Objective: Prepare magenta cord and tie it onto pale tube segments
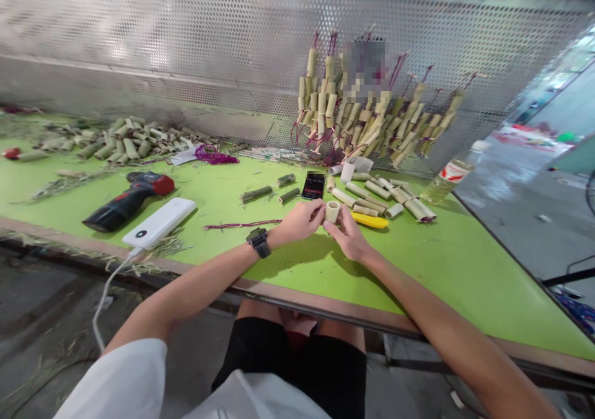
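Bamboo tube [331,211]: is showing its open rim upward, inward of the tabletop's [446,282] front edge.
Left hand [303,219], right hand [349,233]: are gripping the tube together from either side.
Bottle [452,172]: is holding yellowish liquid [434,190] near the tabletop's right edge.

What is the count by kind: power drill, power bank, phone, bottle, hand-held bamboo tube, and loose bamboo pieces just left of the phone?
Power drill: 1
Power bank: 1
Phone: 1
Bottle: 1
Hand-held bamboo tube: 1
Bamboo pieces just left of the phone: 3
Total: 8
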Motion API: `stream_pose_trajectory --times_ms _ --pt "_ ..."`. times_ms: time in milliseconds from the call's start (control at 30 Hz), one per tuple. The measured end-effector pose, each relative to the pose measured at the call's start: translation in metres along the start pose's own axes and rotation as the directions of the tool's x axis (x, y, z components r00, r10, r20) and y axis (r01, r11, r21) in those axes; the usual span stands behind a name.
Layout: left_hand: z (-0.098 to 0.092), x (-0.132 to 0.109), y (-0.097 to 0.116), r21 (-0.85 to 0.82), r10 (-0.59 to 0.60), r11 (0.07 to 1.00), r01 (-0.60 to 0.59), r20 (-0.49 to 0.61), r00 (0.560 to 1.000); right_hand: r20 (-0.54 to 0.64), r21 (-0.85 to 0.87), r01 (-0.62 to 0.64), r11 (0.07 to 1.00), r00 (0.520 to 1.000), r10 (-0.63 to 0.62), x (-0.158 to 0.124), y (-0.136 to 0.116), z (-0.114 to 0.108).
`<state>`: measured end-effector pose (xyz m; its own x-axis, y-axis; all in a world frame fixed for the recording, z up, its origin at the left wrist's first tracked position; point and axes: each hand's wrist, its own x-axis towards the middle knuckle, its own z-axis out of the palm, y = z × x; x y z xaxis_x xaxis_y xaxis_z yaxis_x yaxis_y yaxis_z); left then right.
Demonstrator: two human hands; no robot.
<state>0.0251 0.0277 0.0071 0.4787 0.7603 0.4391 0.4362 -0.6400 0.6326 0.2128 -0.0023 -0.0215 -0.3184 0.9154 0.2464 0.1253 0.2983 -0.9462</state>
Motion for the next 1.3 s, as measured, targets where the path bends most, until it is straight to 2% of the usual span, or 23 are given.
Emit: stream_pose_trajectory --times_ms 167,267,433,600,800,1000,1300 --pt "-0.0014 -0.0003 0.0026 0.038 0.003 0.999 -0.002 -0.028 1.0 -0.079 0.031 0.019 0.999 0.997 -0.016 0.0035 0.0016 0.002" --pt "-0.001 -0.0004 0.0016 0.069 0.029 0.997 -0.029 -0.005 1.0 -0.132 0.04 0.014 0.999 0.991 -0.009 0.0074 0.0022 0.0006" --pt "-0.0004 -0.001 -0.0024 0.087 0.09 0.992 -0.092 0.027 0.996 -0.079 0.0 -0.022 1.0 0.997 0.022 0.0064 -0.0004 -0.002" --pt "-0.0016 -0.0017 -0.0013 0.056 0.092 0.994 -0.094 0.045 0.995 0.017 0.055 -0.102 0.993 0.995 0.101 0.0034 -0.0004 -0.0031" --pt "-0.0001 -0.0009 -0.0034 0.037 0.118 0.992 -0.119 0.045 0.992 -0.026 0.013 -0.053 0.999 0.998 0.053 0.0051 0.0017 -0.0015" --pt "-0.0001 0.0 -0.0059 0.047 0.094 0.994 -0.096 0.038 0.995 -0.072 -0.051 0.037 0.998 0.997 -0.041 0.0058 0.0039 0.0015" --pt "-0.0013 -0.0004 -0.0041 0.045 0.076 0.996 -0.078 0.047 0.996 -0.077 -0.06 0.026 0.998 0.997 -0.03 0.0047 0.0021 0.0029"
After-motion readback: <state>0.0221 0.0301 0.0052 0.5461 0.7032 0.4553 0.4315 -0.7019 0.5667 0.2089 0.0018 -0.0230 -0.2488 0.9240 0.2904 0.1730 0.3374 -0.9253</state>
